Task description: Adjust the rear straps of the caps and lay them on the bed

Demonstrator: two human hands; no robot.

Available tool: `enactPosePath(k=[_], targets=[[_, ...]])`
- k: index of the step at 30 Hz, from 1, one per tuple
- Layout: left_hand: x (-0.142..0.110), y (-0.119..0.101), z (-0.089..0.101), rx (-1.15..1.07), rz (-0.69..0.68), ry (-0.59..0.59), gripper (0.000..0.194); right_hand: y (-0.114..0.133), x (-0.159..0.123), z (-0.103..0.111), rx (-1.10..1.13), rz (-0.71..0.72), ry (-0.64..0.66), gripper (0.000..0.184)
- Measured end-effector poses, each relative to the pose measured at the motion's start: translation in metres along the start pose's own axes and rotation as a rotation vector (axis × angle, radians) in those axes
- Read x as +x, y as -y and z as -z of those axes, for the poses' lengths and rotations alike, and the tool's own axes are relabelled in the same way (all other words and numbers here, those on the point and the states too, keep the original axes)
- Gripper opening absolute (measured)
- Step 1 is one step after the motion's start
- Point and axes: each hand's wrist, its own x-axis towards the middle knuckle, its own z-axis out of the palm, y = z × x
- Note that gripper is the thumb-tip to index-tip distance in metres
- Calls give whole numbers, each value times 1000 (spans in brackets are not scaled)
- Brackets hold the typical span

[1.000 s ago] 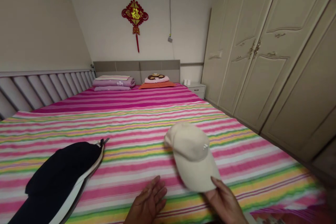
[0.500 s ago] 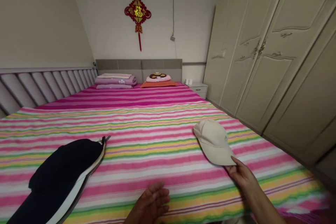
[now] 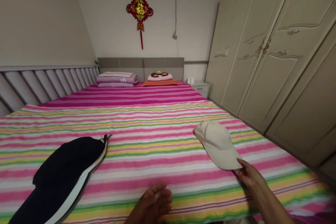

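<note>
While fingers (image 3: 244, 164) hold a cap (image 3: 215, 139), a wardrobe (image 3: 273, 84) overlooks striped bedding (image 3: 147, 143).

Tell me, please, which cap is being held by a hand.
It is the beige cap on the picture's right: the right hand grips the edge of its brim. The dark cap at the left lies with no hand touching it.

The head view looks forward and down — hands (image 3: 248, 175) close below, headboard (image 3: 163, 64) well beyond

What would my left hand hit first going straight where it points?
Your left hand would probably meet the beige baseball cap, unless it brushes the striped bedspread first; its height is unclear.
</note>
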Motion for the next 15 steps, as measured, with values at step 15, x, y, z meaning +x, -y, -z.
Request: enactPosePath(k=[15], targets=[[-3,2,-1,24,-7,7,24,-17,-28,2,-237,19,67,25]])
